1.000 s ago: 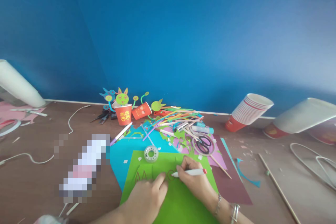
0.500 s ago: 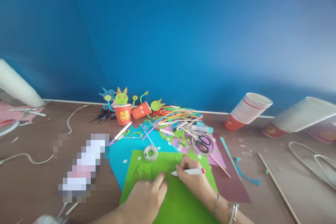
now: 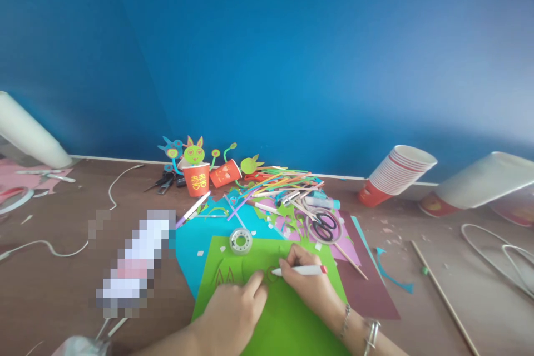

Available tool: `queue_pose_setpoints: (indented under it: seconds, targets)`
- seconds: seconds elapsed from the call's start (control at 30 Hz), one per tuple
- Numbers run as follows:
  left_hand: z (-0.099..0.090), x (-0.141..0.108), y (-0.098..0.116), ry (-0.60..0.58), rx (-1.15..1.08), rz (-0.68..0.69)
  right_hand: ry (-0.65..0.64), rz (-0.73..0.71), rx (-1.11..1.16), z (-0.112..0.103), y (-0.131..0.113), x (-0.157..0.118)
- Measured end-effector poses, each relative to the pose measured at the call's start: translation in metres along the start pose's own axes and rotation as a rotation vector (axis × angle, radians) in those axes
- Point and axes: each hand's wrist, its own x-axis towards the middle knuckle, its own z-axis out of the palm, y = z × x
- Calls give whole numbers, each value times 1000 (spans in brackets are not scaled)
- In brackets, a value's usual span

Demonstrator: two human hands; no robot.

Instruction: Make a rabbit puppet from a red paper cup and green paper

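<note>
My right hand (image 3: 306, 278) is closed on a white marker (image 3: 306, 271) with a red end. Its tip touches the green paper (image 3: 287, 320) at a small round outline (image 3: 272, 273). My left hand (image 3: 236, 308) rests on the same sheet, fingers bent and pressed down, just left of that outline; whether anything lies under them is hidden. Two pointed ear-like shapes (image 3: 225, 276) are drawn in red above its knuckles. A roll of clear tape (image 3: 241, 241) sits on the sheet's upper edge.
Black-handled scissors (image 3: 324, 226), loose coloured sticks (image 3: 279, 181) and paper scraps lie behind the sheet. Decorated red cups (image 3: 197, 179) stand near the blue wall (image 3: 267, 67). Stacked cups (image 3: 396, 175) lean at the right, beyond a wooden stick (image 3: 444, 300). A pixelated object (image 3: 137, 261) is at the left.
The marker tip has shifted very slightly up along the round outline. My left hand keeps its place on the paper. The whole view has moved a little.
</note>
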Motion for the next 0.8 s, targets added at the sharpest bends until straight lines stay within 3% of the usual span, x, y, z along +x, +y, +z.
queue_pose_setpoints:
  seconds: [0.8]
  targets:
    - [1,1,0,27,13,-5,-41,-3,-43,-1,-5,-1]
